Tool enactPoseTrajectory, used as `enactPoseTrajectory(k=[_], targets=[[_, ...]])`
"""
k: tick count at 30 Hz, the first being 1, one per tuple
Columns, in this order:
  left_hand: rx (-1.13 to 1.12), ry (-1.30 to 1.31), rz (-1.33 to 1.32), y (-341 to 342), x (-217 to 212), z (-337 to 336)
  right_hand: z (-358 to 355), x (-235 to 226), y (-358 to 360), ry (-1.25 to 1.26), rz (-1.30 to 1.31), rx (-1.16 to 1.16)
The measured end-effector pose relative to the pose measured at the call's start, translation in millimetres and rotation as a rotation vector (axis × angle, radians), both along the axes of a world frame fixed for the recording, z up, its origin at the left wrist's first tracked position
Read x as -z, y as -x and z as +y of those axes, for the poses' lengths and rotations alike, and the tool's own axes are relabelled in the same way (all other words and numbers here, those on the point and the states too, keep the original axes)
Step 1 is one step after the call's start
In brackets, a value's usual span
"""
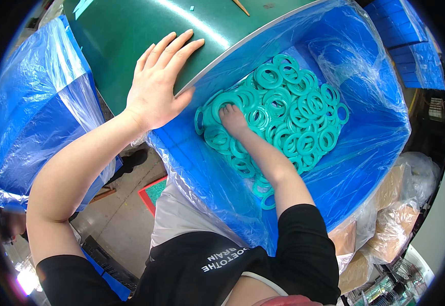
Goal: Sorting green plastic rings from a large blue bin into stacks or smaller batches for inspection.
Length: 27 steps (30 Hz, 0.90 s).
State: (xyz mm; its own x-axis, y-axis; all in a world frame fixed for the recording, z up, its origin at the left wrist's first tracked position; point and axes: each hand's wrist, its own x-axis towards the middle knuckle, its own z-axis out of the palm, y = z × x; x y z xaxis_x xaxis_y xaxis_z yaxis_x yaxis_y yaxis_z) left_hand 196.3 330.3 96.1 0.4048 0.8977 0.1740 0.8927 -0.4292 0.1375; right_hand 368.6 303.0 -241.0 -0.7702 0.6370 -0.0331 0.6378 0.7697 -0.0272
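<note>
Digging right hand (232,120) into rings (289,112), fingers buried, grip impossible to tell; left hand (156,84) spread flat on table (110,30). Best curling fingertips under several rings beneath them.

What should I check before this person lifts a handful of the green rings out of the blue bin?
1. Right hand in contact with the green rings: ok, its fingers are down in the pile.
2. Firm grip on the rings: cannot tell, the fingertips are buried among them.
3. Left hand braced: ok, flat on the green table by the bin's edge.
4. Plastic liner clear of the right hand: ok, it lies against the bin walls, away from the fingers.
5. Rings hooked over the right forearm: cannot tell, several sit tight beside it.
6. Rings kept inside the blue bin: ok, none show outside it.
</note>
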Motion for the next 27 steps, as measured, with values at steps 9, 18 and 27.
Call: enactPoseTrajectory(k=[9, 18, 27], targets=[[0.004, -0.033, -0.028, 4, 7, -4, -18, 3, -16, -0.114, -0.016, 0.246], [0.050, -0.156, -0.040, 14, 10, -7, -47, -66, -51, 0.308, -0.133, 0.278], [0.038, -0.204, -0.049, 13, 16, -6, -113, -198, -139, 1.065, 1.272, 1.208]])
